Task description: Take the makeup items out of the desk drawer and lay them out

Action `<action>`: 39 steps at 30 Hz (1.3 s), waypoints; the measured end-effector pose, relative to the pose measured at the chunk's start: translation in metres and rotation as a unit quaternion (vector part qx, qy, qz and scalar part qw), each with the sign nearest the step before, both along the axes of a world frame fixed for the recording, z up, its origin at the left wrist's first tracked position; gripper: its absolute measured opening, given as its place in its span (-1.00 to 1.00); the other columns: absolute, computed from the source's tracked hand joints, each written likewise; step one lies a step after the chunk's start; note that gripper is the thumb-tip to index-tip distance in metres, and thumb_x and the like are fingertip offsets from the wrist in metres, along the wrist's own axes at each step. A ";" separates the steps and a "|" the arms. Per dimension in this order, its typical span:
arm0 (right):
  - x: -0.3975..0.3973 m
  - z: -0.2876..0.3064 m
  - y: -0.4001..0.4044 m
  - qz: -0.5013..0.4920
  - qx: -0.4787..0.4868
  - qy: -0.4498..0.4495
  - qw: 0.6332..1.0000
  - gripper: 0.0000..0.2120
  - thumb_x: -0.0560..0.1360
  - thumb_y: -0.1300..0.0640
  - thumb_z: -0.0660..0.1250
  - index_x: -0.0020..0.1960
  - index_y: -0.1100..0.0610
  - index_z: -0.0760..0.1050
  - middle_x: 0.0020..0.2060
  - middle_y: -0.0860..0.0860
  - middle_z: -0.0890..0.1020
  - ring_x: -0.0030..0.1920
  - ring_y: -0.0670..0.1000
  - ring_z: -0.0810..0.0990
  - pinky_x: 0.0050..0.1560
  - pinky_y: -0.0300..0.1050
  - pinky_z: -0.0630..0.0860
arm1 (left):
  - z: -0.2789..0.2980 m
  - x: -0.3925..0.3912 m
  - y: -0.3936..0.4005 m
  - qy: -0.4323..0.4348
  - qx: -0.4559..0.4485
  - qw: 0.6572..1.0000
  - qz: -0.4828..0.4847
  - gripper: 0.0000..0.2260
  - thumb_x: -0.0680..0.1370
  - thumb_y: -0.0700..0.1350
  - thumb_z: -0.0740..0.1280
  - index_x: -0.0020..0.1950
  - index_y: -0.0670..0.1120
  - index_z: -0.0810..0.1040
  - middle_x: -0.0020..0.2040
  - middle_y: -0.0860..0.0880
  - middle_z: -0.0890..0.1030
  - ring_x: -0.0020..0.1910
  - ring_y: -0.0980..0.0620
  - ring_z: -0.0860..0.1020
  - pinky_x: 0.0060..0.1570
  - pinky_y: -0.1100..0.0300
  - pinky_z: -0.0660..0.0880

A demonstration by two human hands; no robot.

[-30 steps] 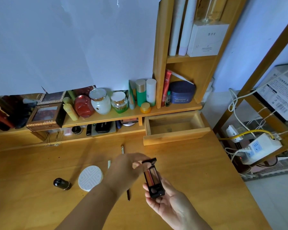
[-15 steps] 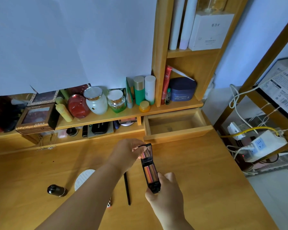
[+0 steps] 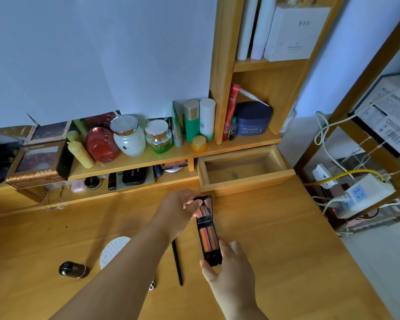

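Note:
A black eyeshadow palette (image 3: 208,241) with orange and red strips lies open on the wooden desk (image 3: 275,239), its mirrored lid tilted back. My left hand (image 3: 179,210) pinches the lid's left edge. My right hand (image 3: 229,264) grips the palette's near end. The desk drawer (image 3: 245,183) stands pulled out behind them and looks empty. A thin black pencil (image 3: 177,262), a white round compact (image 3: 113,250), a small black glossy case (image 3: 73,270) and a checkered-tip stick (image 3: 152,284) lie on the desk to the left.
A low shelf (image 3: 134,161) carries jars, bottles and a brown box (image 3: 35,163); more items sit in the slot beneath. A tall bookshelf rises at the right. A power strip (image 3: 365,195) and cables hang beyond the desk's right edge.
The palette has come down from my raised right palm onto the desk, and its lid has swung open wider. The view shifted slightly downward.

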State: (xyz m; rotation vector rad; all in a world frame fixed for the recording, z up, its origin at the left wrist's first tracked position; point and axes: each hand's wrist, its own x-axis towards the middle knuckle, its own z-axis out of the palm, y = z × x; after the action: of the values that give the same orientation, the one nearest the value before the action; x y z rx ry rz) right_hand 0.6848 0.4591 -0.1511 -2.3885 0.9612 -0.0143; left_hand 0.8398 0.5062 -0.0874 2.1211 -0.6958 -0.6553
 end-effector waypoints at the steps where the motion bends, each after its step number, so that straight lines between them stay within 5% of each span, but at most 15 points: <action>1: 0.000 0.000 0.000 -0.001 -0.004 -0.001 1.000 -0.35 0.45 -0.25 0.18 0.44 0.03 0.20 0.14 -0.07 0.37 0.11 -0.10 0.45 0.08 -0.29 0.45 | 0.000 0.000 0.001 -0.001 0.001 1.000 0.000 -0.84 0.55 -0.12 0.28 0.10 0.00 0.57 -0.06 0.02 0.63 -0.04 0.05 0.57 0.06 0.00 0.52; 8: -0.003 0.002 0.002 -0.018 0.017 -0.013 1.000 -0.27 0.42 -0.29 0.21 0.45 0.06 0.16 0.20 -0.07 0.36 0.20 -0.08 0.42 0.13 -0.27 0.43 | 0.000 -0.002 0.013 -0.007 -0.003 1.000 0.016 -0.72 0.56 -0.12 0.26 0.28 -0.02 0.47 -0.09 0.16 0.56 0.01 0.05 0.57 0.11 0.01 0.49; 13: -0.014 0.005 0.004 -0.015 0.025 -0.033 0.999 -0.29 0.43 -0.26 0.23 0.45 0.07 0.17 0.19 -0.08 0.37 0.19 -0.10 0.43 0.09 -0.28 0.45 | -0.002 -0.016 0.035 -0.067 0.003 0.995 0.068 -0.70 0.58 -0.11 0.22 0.31 0.01 0.44 0.06 0.12 0.55 0.04 0.14 0.50 0.00 0.27 0.38; 17: -0.023 0.007 0.007 -0.005 -0.007 -0.089 0.996 -0.46 0.40 -0.07 0.37 0.32 0.06 0.38 0.01 -0.05 0.46 -0.05 -0.08 0.53 -0.22 -0.27 0.50 | -0.015 -0.050 0.069 -0.117 0.000 0.987 0.115 -0.71 0.56 -0.18 0.23 0.26 0.04 0.47 0.00 0.13 0.56 0.02 0.10 0.54 -0.18 0.34 0.40; 19: -0.026 0.009 0.014 0.022 -0.020 -0.132 0.991 -0.55 0.32 0.05 0.47 0.18 0.07 0.50 -0.10 -0.05 0.51 -0.18 -0.08 0.56 -0.36 -0.33 0.44 | -0.027 -0.072 0.091 -0.137 0.022 0.984 0.112 -0.69 0.54 -0.22 0.25 0.26 0.02 0.48 0.01 0.09 0.58 0.05 0.07 0.55 -0.08 0.33 0.39; 26: -0.002 0.025 0.051 0.132 -0.013 -0.172 0.976 -0.61 0.32 0.11 0.49 0.13 0.06 0.52 -0.09 -0.08 0.58 -0.20 -0.10 0.58 -0.28 -0.40 0.39 | -0.053 -0.099 0.161 -0.219 0.046 0.970 0.094 -0.58 0.46 -0.24 0.32 0.20 0.15 0.36 0.08 0.11 0.57 0.04 0.15 0.51 -0.04 0.27 0.43; 30: 0.020 0.022 0.070 0.127 -0.012 -0.171 0.977 -0.66 0.39 0.08 0.42 0.15 0.07 0.52 -0.06 -0.07 0.60 -0.09 -0.06 0.60 -0.19 -0.29 0.48 | -0.062 -0.089 0.188 -0.256 0.029 0.959 0.114 -0.62 0.41 -0.24 0.32 0.16 0.07 0.39 0.01 0.02 0.62 0.03 0.17 0.45 -0.05 0.41 0.36; 35: 0.052 0.020 0.093 0.112 -0.011 -0.083 0.990 -0.75 0.47 -0.08 0.27 0.03 0.07 0.49 -0.15 -0.06 0.58 -0.15 -0.04 0.57 -0.23 -0.24 0.42 | -0.078 -0.081 0.210 -0.259 0.013 0.959 0.114 -0.70 0.39 -0.16 0.26 0.09 0.07 0.42 -0.03 0.11 0.57 -0.06 0.18 0.46 -0.29 0.38 0.45; 39: 0.073 0.013 0.103 0.112 -0.025 0.029 0.993 -0.73 0.49 -0.10 0.23 0.01 0.08 0.49 -0.16 -0.05 0.61 -0.15 -0.01 0.60 -0.28 -0.22 0.45 | -0.085 -0.077 0.221 -0.260 -0.005 0.962 0.084 -0.72 0.41 -0.07 0.13 0.11 0.07 0.41 0.01 0.16 0.46 -0.07 0.20 0.46 -0.21 0.41 0.40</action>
State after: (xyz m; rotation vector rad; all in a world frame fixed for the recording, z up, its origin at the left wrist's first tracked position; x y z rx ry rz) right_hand 0.7580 0.5617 -0.1379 -2.5432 0.7201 0.1182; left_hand 0.7630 0.7269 -0.1726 2.3304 -0.7786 0.0081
